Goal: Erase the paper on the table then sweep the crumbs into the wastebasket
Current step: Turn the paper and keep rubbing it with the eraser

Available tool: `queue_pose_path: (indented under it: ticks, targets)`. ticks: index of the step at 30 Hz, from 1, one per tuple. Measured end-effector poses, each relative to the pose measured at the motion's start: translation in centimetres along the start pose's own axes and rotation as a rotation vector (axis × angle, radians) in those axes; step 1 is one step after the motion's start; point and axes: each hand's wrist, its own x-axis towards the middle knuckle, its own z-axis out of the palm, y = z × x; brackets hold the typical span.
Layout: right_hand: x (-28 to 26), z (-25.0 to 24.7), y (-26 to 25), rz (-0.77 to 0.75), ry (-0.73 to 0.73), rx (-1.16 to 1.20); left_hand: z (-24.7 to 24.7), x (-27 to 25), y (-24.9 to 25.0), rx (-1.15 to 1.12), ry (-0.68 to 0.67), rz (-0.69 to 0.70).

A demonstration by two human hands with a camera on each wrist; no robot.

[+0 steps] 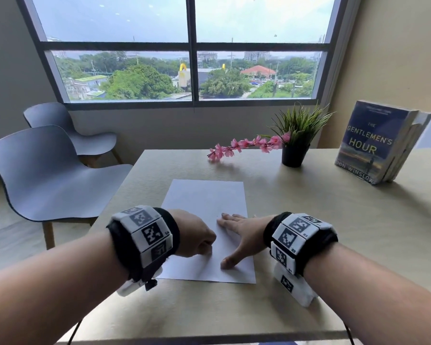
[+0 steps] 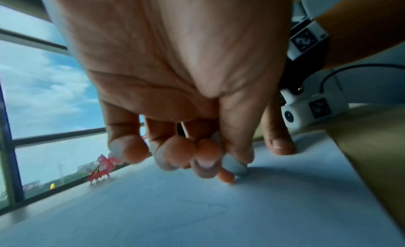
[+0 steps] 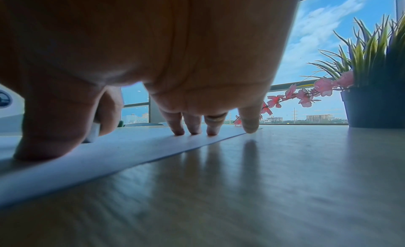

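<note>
A white sheet of paper [image 1: 204, 202] lies flat near the front middle of the wooden table [image 1: 334, 232]. My left hand [image 1: 197, 235] is curled over the sheet's left half and pinches a small white eraser [image 2: 234, 165], whose tip touches the paper [image 2: 153, 207]. Faint pencil lines show on the sheet in the left wrist view. My right hand [image 1: 237, 235] lies flat on the paper's right side, fingers [image 3: 194, 126] straight and thumb spread, pressing the sheet [image 3: 109, 152] down. No wastebasket is in view.
A black pot with a green plant [image 1: 295, 138] and a pink flower sprig [image 1: 244, 145] stands at the table's back. Books [image 1: 381, 143] stand upright at the back right. Two grey chairs [image 1: 50, 175] sit left of the table, below a large window.
</note>
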Motion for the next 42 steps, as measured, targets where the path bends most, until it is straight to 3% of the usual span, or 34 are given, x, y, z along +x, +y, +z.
queue_pose_path:
  ticks: [6, 12, 17, 22, 27, 33, 38, 42]
  targets:
    - [-0.2, -0.1, -0.1, 0.009, -0.007, -0.016, -0.8, 0.6, -0.5, 0.008, -0.007, -0.061]
    - [0.1, 0.0, 0.0, 0.009, -0.003, -0.013, -0.1, -0.6, 0.4, 0.012, -0.022, 0.013]
    - [0.2, 0.0, 0.1, 0.009, 0.000, -0.004, -0.5, 0.0, -1.1, 0.000, -0.008, -0.056]
    - [0.1, 0.0, 0.1, 0.007, -0.009, 0.001, 0.3, -0.6, -0.2, -0.012, -0.015, 0.017]
    - [0.1, -0.1, 0.0, 0.020, -0.007, -0.006, 0.0, 0.0, -2.2, -0.020, 0.003, -0.115]
    - [0.1, -0.1, 0.0, 0.017, -0.011, -0.011, 0.6, 0.0, -1.7, -0.011, -0.008, -0.048]
    - [-0.1, -0.1, -0.1, 0.016, -0.002, -0.011, 0.0, 0.7, -3.1, -0.006, -0.001, -0.133]
    - [0.0, -0.1, 0.0, 0.018, -0.003, -0.008, 0.4, 0.7, -2.1, 0.018, 0.007, -0.070]
